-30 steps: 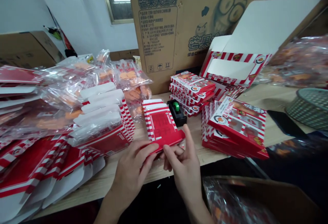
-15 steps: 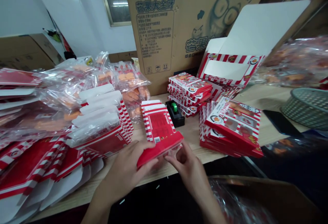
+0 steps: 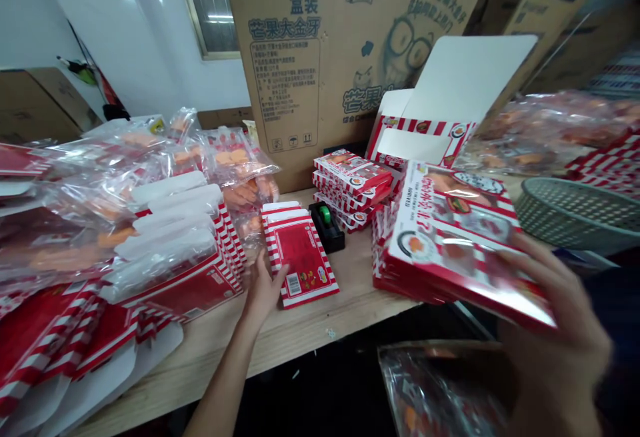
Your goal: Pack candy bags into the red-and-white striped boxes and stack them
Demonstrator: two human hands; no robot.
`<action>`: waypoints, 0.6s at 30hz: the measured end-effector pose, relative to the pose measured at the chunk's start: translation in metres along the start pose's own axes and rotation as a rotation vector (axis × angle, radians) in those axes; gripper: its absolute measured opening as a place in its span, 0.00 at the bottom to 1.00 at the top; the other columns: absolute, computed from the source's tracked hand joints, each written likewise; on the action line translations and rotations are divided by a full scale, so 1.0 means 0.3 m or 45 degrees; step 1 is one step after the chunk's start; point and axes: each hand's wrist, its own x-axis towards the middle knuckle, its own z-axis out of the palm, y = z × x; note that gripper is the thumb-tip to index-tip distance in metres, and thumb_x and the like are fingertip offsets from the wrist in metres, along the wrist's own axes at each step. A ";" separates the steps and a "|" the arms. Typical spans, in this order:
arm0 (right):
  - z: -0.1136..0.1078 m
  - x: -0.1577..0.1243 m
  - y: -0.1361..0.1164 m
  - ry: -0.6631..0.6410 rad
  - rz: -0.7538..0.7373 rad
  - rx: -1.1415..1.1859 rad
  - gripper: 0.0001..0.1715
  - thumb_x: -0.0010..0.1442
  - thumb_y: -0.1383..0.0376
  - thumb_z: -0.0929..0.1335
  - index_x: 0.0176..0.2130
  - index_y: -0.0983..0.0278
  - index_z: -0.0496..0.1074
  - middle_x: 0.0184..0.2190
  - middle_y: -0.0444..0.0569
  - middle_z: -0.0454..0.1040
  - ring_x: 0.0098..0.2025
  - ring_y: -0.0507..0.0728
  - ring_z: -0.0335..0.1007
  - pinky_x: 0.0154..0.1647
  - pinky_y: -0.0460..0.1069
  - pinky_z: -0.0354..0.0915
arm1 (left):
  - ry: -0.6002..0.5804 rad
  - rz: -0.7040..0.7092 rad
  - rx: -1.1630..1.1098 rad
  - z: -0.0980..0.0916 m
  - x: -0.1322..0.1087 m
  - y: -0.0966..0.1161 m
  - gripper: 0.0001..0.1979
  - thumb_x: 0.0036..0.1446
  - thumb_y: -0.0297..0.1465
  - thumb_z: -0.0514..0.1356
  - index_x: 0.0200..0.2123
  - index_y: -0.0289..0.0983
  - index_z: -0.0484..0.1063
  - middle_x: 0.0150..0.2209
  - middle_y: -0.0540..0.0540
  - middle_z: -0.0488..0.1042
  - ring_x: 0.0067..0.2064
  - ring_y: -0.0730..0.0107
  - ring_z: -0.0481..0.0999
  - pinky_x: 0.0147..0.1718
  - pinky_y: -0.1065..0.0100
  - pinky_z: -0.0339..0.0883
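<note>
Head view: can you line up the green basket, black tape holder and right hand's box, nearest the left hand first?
From the left hand:
1. Black tape holder, just right and beyond.
2. Striped box in the right hand, farther right.
3. Green basket, far right, past that box.

In the right hand (image 3: 555,317), gripped along its right side, was the window-fronted box (image 3: 445,224), and what a busy face it showed: red and white stripes, dark lettering, a round badge with an orange picture, clear panes catching the glare! Front upward it tilted, right over the stacked boxes (image 3: 382,267), whether touching them hard to call. Across to the left hand (image 3: 265,284), its thumb over the near left edge of the red carton (image 3: 303,254)! That one lay flat on the wood, back upward, barcode at the near left corner, striped borders, white flaps layered at its far end.
</note>
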 end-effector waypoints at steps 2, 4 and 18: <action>0.043 -0.013 0.097 -0.156 -0.058 -0.078 0.20 0.56 0.68 0.63 0.49 0.58 0.70 0.52 0.56 0.70 0.54 0.62 0.66 0.51 0.56 0.63 | -0.054 -0.060 0.006 0.012 0.002 -0.047 0.34 0.45 0.37 0.65 0.54 0.32 0.58 0.50 0.32 0.69 0.51 0.52 0.70 0.46 0.56 0.65; 0.067 -0.024 0.179 -0.328 -0.023 -0.178 0.24 0.55 0.74 0.59 0.47 0.59 0.71 0.50 0.56 0.72 0.54 0.60 0.65 0.50 0.56 0.63 | -0.123 -0.106 -0.001 0.010 -0.001 -0.072 0.30 0.45 0.36 0.65 0.51 0.33 0.61 0.45 0.35 0.73 0.46 0.53 0.74 0.42 0.58 0.67; 0.445 -0.200 -0.245 -0.492 0.639 0.830 0.16 0.54 0.63 0.66 0.44 0.63 0.73 0.49 0.57 0.72 0.54 0.63 0.65 0.56 0.62 0.59 | -0.009 -0.169 0.029 -0.029 -0.045 -0.122 0.16 0.54 0.37 0.55 0.41 0.32 0.69 0.34 0.42 0.75 0.36 0.62 0.75 0.36 0.62 0.68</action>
